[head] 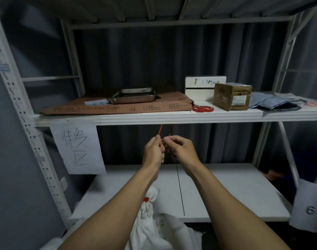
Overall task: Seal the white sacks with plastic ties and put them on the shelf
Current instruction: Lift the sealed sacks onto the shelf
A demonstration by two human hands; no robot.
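My left hand (153, 150) and my right hand (181, 149) are raised side by side in front of the lower shelf opening. Both pinch a thin red plastic tie (160, 131), whose free end sticks up toward the upper shelf edge. Below my forearms a white sack (147, 212) stands with its neck bound by a red tie (146, 199). A second white sack (174, 231) lies beside it at the bottom, its mouth partly hidden by my arms. The lower shelf board (217, 188) is white.
The upper shelf (172, 117) carries flat cardboard (118, 105), a metal tray (134, 95), red scissors (202, 109), a white box (204, 89), a brown parcel (232, 96) and grey bags (275, 101). A handwritten paper sign (78, 147) hangs at left. Metal uprights stand either side.
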